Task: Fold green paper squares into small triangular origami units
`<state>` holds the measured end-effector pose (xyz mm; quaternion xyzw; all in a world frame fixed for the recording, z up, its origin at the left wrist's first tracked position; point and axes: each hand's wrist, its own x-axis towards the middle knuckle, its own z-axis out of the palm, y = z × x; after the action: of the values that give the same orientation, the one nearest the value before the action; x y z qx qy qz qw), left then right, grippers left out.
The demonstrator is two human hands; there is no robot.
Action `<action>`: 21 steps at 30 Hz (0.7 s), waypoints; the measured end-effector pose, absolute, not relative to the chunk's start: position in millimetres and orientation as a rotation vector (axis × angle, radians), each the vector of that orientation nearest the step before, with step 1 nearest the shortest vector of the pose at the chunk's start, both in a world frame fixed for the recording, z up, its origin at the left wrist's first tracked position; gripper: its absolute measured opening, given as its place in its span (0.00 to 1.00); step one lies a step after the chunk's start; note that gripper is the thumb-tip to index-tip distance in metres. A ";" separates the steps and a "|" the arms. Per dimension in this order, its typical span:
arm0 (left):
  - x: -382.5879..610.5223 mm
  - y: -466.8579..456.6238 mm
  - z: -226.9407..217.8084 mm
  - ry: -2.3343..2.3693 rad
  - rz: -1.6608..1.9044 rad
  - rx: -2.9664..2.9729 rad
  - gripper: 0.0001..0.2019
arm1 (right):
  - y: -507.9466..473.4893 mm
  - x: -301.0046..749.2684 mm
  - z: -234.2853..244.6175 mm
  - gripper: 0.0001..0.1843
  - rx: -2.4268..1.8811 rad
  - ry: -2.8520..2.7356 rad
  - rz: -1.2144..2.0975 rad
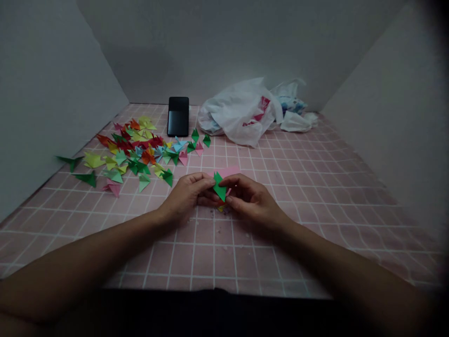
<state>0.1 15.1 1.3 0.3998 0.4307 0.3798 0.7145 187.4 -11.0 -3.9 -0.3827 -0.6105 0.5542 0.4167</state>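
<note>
Between my two hands is a small green folded paper [220, 187], diamond-shaped with pointed tips at the top. My left hand [196, 189] pinches its left edge between thumb and fingers. On the other side, the fingers of my right hand [247, 194] are closed on its right edge and lower tip. Pink paper [229, 172] shows just behind the green piece, partly hidden by my hands. A bit of yellow paper [221, 208] peeks out below my fingers; its shape is mostly covered.
Many-coloured folded paper pieces [140, 147] lie heaped at the left. A black phone [178, 117] is at the back, beside a white plastic bag [242, 112] and a smaller crumpled bag [296, 105]. Pale walls enclose the pink checked tablecloth [315, 187]. Tiny scraps lie near my hands.
</note>
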 end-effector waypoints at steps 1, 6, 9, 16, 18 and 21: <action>-0.1 15.3 0.9 0.952 0.847 0.880 0.10 | -11.2 187.4 -3.6 0.14 -0.957 -1.540 1.403; 0.0 15.1 0.5 0.943 0.858 0.867 0.10 | -10.2 188.9 -6.5 0.15 -0.967 -1.612 1.345; 0.5 14.6 1.1 0.939 0.865 0.864 0.11 | -8.8 190.5 -9.7 0.16 -0.982 -1.663 1.295; 0.5 14.6 -0.3 0.921 0.859 0.858 0.10 | -8.9 190.8 -8.6 0.13 -0.979 -1.781 1.121; 0.3 14.8 -0.8 0.924 0.852 0.863 0.09 | -9.2 190.8 -7.4 0.10 -0.977 -1.788 1.101; 0.3 15.1 -1.0 0.931 0.837 0.884 0.10 | -8.9 191.0 -6.9 0.05 -0.953 -1.810 0.997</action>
<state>0.3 15.1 -1.0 0.4000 0.4211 0.3785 0.7207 191.0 -8.9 -6.9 -0.3802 -0.7220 0.3976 0.4197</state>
